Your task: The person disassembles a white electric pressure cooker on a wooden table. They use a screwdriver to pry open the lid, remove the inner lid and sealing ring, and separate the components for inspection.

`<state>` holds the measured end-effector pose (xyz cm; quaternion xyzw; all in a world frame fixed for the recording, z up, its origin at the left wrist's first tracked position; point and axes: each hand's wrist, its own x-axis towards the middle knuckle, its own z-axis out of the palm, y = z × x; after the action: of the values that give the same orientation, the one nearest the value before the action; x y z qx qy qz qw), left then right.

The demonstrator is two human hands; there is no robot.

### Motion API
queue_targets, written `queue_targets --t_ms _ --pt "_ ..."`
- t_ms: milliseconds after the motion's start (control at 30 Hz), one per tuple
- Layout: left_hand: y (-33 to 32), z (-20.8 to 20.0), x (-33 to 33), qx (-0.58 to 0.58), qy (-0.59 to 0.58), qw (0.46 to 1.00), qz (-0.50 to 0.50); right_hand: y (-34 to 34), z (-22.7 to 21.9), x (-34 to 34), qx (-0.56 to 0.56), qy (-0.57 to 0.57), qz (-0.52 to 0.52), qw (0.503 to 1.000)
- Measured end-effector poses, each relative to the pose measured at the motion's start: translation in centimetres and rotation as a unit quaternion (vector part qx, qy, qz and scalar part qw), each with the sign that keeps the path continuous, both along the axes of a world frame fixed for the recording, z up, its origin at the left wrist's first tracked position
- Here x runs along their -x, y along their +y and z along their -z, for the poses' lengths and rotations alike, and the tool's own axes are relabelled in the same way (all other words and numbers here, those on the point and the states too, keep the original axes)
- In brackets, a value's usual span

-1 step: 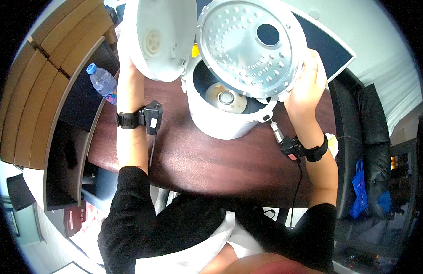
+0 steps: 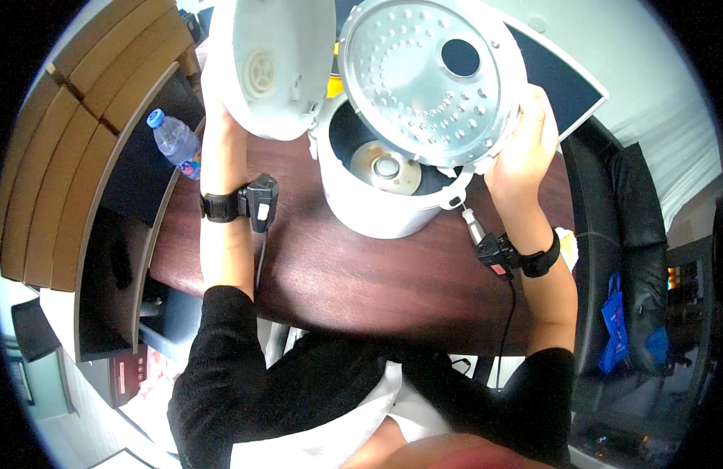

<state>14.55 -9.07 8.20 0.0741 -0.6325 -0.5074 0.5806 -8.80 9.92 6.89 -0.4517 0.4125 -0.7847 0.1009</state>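
Note:
A white rice cooker [image 2: 381, 215] stands on the dark wooden table. Its pot is out, so the round heating plate [image 2: 385, 168] shows inside. The cooker's white outer lid [image 2: 267, 70] is swung up at the left. My left hand [image 2: 218, 105] is against that lid's outer side, its fingers hidden behind it. Above the cooker's opening, a round, dimpled metal inner lid [image 2: 408, 86] with one large hole is held tilted. My right hand [image 2: 527, 144] is closed on its right rim. Each wrist wears a black strapped device with a cable.
A water bottle [image 2: 175, 142] with a blue cap stands left of the table [image 2: 353, 281], beside brown boxes [image 2: 49, 172]. A white-framed screen [image 2: 560, 82] is behind my right hand. On the right is a black seat [image 2: 639, 203] with a blue bag [image 2: 613, 324].
The inner lid has shifted very slightly to the right. Both hands stay nearly where they were.

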Motion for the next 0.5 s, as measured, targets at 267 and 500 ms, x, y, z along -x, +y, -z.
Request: queue_targets --t_ms 267,500 --pt "-0.3 0.7 0.7 -0.004 0.009 1.0 -0.003 0.5 -0.4 0.6 0.096 -0.061 -0.092 0.989" --pt "-1.0 1.3 1.6 -0.005 0.018 1.0 0.002 2.4 -0.2 0.9 -0.001 -0.097 -0.074 0.993"
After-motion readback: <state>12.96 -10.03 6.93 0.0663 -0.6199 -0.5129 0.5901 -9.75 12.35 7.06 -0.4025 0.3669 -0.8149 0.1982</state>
